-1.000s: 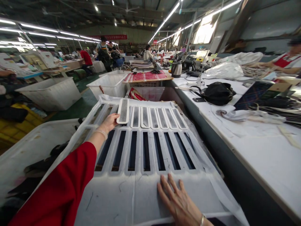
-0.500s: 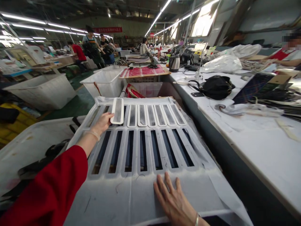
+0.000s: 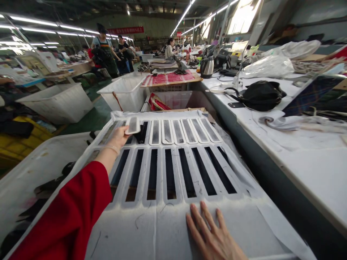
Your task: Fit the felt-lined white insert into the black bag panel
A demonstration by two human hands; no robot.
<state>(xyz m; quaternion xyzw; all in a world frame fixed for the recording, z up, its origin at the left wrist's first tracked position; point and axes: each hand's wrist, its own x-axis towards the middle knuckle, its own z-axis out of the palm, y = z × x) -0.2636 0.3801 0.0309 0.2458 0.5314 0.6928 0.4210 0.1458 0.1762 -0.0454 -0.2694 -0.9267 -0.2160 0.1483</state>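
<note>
So the person's work surface is a big white sheet [image 3: 130,231] with rows of slots cut in it, sitting between a grubby white bin [image 3: 38,159] on the left and a long white table [image 3: 303,162] on the right. Pretty packed workshop: green floor [image 3: 84,115], strip lights [image 3: 34,21] overhead, a red banner [image 3: 126,30] at the back, a few people standing or sitting further off. The table has a shiny metal kettle [image 3: 207,68], a crinkly clear plastic bag [image 3: 268,68] and a slouchy black bag [image 3: 262,96] with a strap.

Left hand [image 3: 119,137], red sleeve [image 3: 65,213], is pinching one pale panel [image 3: 133,126] by its left edge. It's tilted over the far row, left of six similar panels [image 3: 179,131] lying side by side. Those are long, round-cornered strips with white borders and smudgy grey middles. Right hand [image 3: 213,231] is laid on the near part of the sheet, fingers spread.

The sheet looks cloudy and matte, can't tell if it's plastic or cloth, with a line down the middle, stray dark threads and a rumpled right edge. The near slots are long, narrow and dark inside.
</note>
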